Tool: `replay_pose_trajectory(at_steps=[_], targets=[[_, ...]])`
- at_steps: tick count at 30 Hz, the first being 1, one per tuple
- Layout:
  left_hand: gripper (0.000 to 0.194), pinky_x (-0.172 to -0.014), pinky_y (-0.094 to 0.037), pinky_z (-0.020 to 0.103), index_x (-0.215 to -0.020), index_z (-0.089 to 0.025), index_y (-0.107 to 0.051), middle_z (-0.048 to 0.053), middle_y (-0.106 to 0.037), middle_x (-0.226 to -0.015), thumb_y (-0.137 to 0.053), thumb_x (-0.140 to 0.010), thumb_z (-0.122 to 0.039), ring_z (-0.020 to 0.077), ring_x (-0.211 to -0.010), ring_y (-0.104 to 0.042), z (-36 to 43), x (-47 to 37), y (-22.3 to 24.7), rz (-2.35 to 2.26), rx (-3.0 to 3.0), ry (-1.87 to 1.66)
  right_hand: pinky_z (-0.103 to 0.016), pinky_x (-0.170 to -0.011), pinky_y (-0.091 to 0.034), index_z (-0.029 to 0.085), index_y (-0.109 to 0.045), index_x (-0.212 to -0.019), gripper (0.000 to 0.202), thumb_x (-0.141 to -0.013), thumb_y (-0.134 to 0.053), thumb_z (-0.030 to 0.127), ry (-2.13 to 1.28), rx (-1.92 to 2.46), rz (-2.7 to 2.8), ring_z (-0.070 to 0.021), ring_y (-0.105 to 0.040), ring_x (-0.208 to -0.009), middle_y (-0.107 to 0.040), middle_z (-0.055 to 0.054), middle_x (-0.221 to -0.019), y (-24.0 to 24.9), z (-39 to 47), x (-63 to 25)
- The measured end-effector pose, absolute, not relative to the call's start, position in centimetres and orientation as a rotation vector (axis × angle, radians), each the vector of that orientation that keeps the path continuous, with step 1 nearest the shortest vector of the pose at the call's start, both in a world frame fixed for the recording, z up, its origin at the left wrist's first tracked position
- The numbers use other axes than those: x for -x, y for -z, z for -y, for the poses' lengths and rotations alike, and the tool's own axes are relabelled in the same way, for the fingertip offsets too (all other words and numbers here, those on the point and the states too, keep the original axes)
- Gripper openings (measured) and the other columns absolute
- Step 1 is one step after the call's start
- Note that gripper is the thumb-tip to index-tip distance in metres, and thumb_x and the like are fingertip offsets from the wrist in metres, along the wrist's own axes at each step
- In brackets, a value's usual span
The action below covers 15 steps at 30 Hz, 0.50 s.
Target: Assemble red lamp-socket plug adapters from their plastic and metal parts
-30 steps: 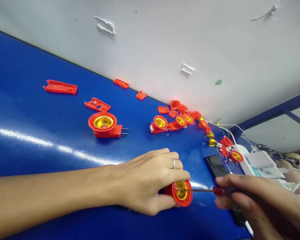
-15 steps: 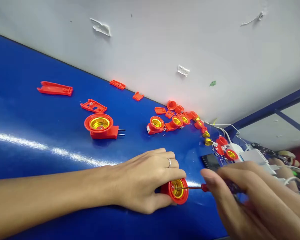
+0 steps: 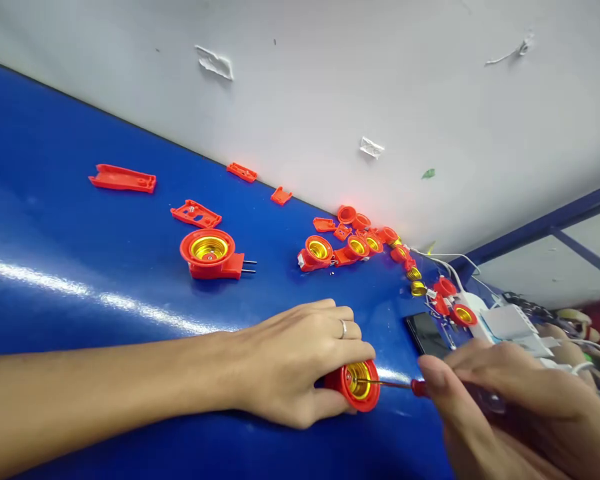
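Observation:
My left hand [image 3: 313,363], with a ring on one finger, is wrapped round a red lamp socket [image 3: 367,398] that lies on the blue table [image 3: 145,427]. The socket's gold threaded opening faces right. My right hand [image 3: 500,407] grips a screwdriver [image 3: 397,385] by its handle, and the thin shaft reaches into the opening. Where the tip meets the inside is too small to tell. A red socket with two metal pins [image 3: 217,257] stands beyond my left forearm.
Red plastic covers [image 3: 125,179] lie toward the wall [image 3: 300,93]. Several red sockets [image 3: 317,253] and gold threaded shells [image 3: 418,289] form a row to the right. A dark phone [image 3: 427,333], a white power strip [image 3: 510,323] and cables are near my right hand.
The fingers of my right hand have shifted on the screwdriver handle, and that hand sits slightly farther right. My left hand still holds the socket. The whole view has moved slightly.

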State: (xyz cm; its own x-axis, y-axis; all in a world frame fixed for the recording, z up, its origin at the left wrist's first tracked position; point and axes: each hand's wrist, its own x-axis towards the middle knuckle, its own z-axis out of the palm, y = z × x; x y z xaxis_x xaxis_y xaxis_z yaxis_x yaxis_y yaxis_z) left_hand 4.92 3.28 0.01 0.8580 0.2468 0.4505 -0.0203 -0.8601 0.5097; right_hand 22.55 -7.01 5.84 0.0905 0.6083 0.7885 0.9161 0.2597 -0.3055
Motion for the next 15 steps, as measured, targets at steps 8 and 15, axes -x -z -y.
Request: replay_pose_trajectory(at_steps=[8, 15], targets=[[0.022, -0.07, -0.041, 0.032, -0.103, -0.017, -0.064, 0.002, -0.063, -0.084, -0.071, -0.085, -0.029, 0.0181, -0.077, -0.056, -3.4, -5.0, 0.5, -0.154, -2.506, -0.756, -0.034, -0.072, -0.065, 0.029, -0.064, -0.13, 0.044, -0.09, -0.059, 0.012, 0.155, 1.278, 1.608, -0.0212, -0.076, -0.081, -0.076, -0.002, -0.108, -4.2, 6.7, -22.0], [0.017, -0.069, -0.04, 0.032, -0.099, -0.019, -0.064, 0.002, -0.063, -0.081, -0.069, -0.087, -0.03, 0.0195, -0.079, -0.056, -3.4, -4.9, 0.1, -0.157, -2.524, -0.702, -0.024, -0.055, -0.062, 0.023, -0.072, -0.098, 0.025, -0.076, -0.078, 0.014, 0.077, 1.319, 1.817, -0.0184, -0.073, -0.061, -0.076, 0.001, -0.079, -4.7, 7.8, -23.1]])
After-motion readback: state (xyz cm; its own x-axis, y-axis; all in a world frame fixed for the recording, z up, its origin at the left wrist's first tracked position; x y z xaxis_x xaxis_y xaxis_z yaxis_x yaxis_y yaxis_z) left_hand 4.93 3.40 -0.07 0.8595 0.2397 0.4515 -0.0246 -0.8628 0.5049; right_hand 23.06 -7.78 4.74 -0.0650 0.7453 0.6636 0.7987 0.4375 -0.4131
